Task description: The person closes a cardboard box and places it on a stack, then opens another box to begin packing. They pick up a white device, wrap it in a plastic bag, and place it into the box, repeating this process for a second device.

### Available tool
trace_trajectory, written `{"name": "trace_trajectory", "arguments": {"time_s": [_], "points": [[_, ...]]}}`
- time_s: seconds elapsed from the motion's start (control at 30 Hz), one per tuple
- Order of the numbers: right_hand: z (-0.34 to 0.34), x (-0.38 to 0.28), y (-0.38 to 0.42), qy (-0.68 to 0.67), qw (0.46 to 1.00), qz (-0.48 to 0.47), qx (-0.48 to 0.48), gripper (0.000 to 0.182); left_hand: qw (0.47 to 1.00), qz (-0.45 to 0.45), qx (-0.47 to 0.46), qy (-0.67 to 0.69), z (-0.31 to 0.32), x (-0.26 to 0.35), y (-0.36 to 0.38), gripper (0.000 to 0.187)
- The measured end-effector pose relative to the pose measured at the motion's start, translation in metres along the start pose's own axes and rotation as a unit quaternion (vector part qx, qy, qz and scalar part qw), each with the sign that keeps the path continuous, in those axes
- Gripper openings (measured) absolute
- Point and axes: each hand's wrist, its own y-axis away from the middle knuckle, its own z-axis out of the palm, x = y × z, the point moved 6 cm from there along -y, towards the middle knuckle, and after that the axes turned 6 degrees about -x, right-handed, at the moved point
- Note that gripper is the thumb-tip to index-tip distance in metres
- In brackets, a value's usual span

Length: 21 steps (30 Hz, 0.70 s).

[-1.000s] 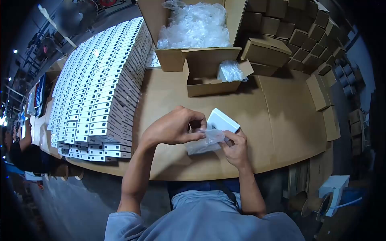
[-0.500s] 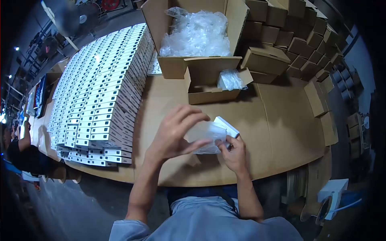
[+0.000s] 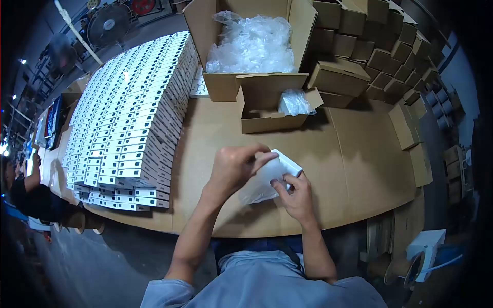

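In front of me, a small white box [image 3: 289,162] sits partly inside a clear plastic bag [image 3: 258,188]. My right hand [image 3: 296,199] grips the box at its lower right side, with the thumb pressed over the plastic. My left hand [image 3: 235,168] is closed, its thumb and fingers pinching the bag's upper edge beside the box. The bag's loose end hangs toward the lower left, over the cardboard-covered table. Beyond my hands, an open carton [image 3: 272,123] holds a plastic-wrapped bundle [image 3: 296,102] at its right end.
To the left rise tall stacks of white boxes [image 3: 118,113]. A big carton [image 3: 224,87] full of clear plastic bags [image 3: 254,45] stands at the back. Brown cartons [image 3: 339,77] are piled at the back right. Another person [image 3: 31,192] is at the far left.
My left hand has gone from spread fingers to a pinch on the bag's edge, moving slightly right toward the box. My right hand still holds the box.
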Motion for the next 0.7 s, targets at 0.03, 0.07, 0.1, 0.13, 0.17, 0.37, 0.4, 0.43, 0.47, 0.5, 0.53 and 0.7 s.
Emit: {"name": "trace_trajectory", "arguments": {"time_s": [0.03, 0.07, 0.1, 0.13, 0.17, 0.37, 0.4, 0.43, 0.47, 0.5, 0.53, 0.7], "points": [[0.001, 0.001, 0.0, -0.003, 1.0, 0.003, -0.007, 0.026, 0.998, -0.061, 0.02, 0.017, -0.01, -0.012, 0.002, 0.02], [0.0, 0.001, -0.001, -0.005, 1.0, 0.006, -0.015, 0.026, 0.991, -0.075, 0.084, 0.074, -0.022, -0.021, 0.007, 0.029], [0.0, 0.001, -0.001, -0.006, 1.0, 0.009, -0.022, 0.027, 0.977, -0.087, 0.147, 0.129, -0.029, -0.033, 0.013, 0.039], [-0.001, -0.001, -0.002, -0.014, 1.0, 0.004, -0.012, 0.027, 0.965, -0.079, 0.183, 0.171, -0.031, -0.042, 0.019, 0.052], [-0.001, -0.003, -0.002, -0.021, 1.0, 0.001, -0.003, 0.028, 0.95, -0.071, 0.219, 0.212, -0.031, -0.052, 0.028, 0.066], [0.0, 0.008, -0.005, -0.026, 0.999, 0.0, 0.019, 0.03, 0.869, -0.25, 0.02, 0.428, 0.035, -0.052, 0.086, 0.081], [0.0, 0.009, -0.005, -0.021, 1.0, 0.001, 0.023, 0.03, 0.862, -0.258, 0.032, 0.434, 0.042, -0.051, 0.089, 0.076], [0.002, 0.008, -0.003, -0.027, 0.999, 0.011, 0.021, 0.03, 0.879, -0.251, 0.025, 0.404, 0.046, -0.049, 0.09, 0.072], [0.003, 0.005, -0.003, -0.033, 0.999, 0.02, 0.021, 0.03, 0.896, -0.243, 0.018, 0.372, 0.049, -0.046, 0.089, 0.068], [0.004, 0.003, -0.003, -0.039, 0.999, 0.029, 0.021, 0.031, 0.911, -0.234, 0.01, 0.34, 0.051, -0.043, 0.087, 0.064], [0.005, 0.004, -0.003, -0.024, 0.999, 0.019, 0.014, 0.03, 0.909, -0.247, 0.024, 0.336, 0.052, -0.04, 0.086, 0.054], [0.006, 0.009, 0.001, -0.057, 0.998, -0.007, -0.009, 0.025, 0.903, -0.245, 0.029, 0.351, 0.053, -0.043, 0.086, 0.045]]}}
